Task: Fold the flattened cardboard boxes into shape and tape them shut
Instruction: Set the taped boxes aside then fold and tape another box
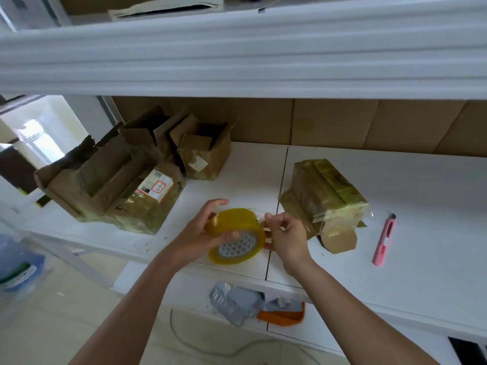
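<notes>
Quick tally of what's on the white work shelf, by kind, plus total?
Cardboard boxes: 3 – large labelled box, small open box, taped box
Tape rolls: 1 – yellow tape roll, held over the shelf by the left hand and right hand
Utility knives: 1 – pink knife
Total: 5

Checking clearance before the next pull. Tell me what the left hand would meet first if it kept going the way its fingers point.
The left hand grips the tape roll, fingers pointing up-right. Beyond it, the white shelf looks bare to the cardboard backing; depth is uncertain.
</notes>
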A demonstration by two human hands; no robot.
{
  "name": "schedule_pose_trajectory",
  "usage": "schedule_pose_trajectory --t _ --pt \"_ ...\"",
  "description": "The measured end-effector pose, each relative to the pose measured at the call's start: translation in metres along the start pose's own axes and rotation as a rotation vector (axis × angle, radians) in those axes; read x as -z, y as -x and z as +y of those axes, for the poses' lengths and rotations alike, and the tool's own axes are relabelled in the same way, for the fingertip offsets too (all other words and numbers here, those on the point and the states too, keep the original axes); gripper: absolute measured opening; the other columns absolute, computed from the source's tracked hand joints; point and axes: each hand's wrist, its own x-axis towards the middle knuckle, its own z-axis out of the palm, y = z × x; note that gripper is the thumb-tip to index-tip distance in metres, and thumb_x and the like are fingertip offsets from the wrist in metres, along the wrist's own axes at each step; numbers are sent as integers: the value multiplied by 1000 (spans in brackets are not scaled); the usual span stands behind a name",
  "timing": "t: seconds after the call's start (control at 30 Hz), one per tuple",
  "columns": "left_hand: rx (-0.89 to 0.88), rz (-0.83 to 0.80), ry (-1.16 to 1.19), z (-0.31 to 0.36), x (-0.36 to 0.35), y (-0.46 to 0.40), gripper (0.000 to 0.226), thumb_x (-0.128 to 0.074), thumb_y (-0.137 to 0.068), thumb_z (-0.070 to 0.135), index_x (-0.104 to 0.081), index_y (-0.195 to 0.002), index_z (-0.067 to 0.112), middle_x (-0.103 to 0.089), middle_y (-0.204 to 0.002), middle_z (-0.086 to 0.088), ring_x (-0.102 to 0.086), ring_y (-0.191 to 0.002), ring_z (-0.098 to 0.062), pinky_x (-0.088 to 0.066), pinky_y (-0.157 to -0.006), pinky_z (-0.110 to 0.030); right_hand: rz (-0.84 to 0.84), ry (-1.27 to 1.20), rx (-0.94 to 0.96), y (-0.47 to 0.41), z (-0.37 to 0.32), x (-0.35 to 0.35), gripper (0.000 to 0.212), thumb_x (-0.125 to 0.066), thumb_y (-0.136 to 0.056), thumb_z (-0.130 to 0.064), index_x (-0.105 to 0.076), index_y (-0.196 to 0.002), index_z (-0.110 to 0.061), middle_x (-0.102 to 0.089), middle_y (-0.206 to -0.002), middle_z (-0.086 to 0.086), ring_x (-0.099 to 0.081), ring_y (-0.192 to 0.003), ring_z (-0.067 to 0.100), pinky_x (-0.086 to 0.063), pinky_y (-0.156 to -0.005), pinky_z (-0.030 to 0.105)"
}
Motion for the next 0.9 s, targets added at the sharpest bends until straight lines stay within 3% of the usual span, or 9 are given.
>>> schedule_pose_trajectory --t 0.1,0.17,0.23,0.33,0.4,0.5,0.7,0.8,0.9 --pt "-77 80 39 -18 3 6 51 -75 -76 52 -48 -119 47 -49 -121 17 -53 -111 -10 -56 -74 -23 -9 -100 -74 -1 6 -19 33 -65 -90 -37 -59 -78 -7 -73 -81 9 -72 -75 24 -61 -64 41" --pt "-115 163 -46 -20 10 4 42 -72 -76 53 -53 -112 44 -53 -113 22 -55 -107 -9 -56 -79 -28 -1 -83 -66 -4 8 -28 33 -71 -86 -34 -57 -68 -11 -72 -76 9 -71 -73 25 -61 -68 40" --pt "-151 205 -312 -17 21 0 41 -74 -76 57 -55 -110 43 -54 -109 16 -56 -99 -10 -54 -79 -31 13 75 13 -12 11 -31 35 -75 -84 -31 -54 -61 -14 -67 -66 3 -65 -67 20 -57 -72 37" --pt "-135 234 -727 -3 32 -16 46 -71 -72 65 -55 -110 43 -56 -104 8 -54 -91 -14 -46 -71 -30 75 386 90 -23 15 -37 40 -72 -84 -43 -50 -60 -20 -56 -59 -10 -57 -62 11 -44 -63 29" --pt "-32 217 -839 6 25 -27 46 -69 -74 67 -56 -110 41 -56 -104 6 -51 -90 -15 -40 -72 -31 120 556 121 -27 21 -40 41 -68 -86 -48 -48 -61 -21 -54 -61 -10 -54 -64 12 -36 -56 26" --pt "-81 193 -1002 9 4 -44 50 -67 -77 65 -60 -117 37 -58 -108 4 -49 -92 -17 -35 -78 -32 196 739 184 -31 35 -33 38 -65 -88 -47 -51 -62 -22 -55 -75 -5 -56 -75 18 -37 -57 25" --pt "-152 106 -1037 16 -19 -62 63 -57 -76 76 -66 -120 31 -55 -117 5 -49 -112 -17 -34 -87 -36 146 1052 311 -39 48 -22 19 -63 -90 -30 -68 -90 -12 -44 -111 5 -50 -93 18 -42 -65 27" --pt "-125 73 -991 19 -18 -63 48 -41 -92 64 -62 -126 37 -57 -127 7 -50 -118 -17 -37 -92 -37 182 924 314 -41 46 -21 52 -73 -83 -33 -49 -125 -15 -40 -124 8 -46 -99 16 -42 -78 22" --pt "-111 69 -1004 22 -17 -60 37 -35 -99 46 -63 -123 38 -58 -124 7 -51 -115 -18 -40 -92 -37 141 801 270 -40 38 -20 71 -79 -79 -21 -32 -133 -24 -36 -129 10 -56 -100 22 -42 -79 22"
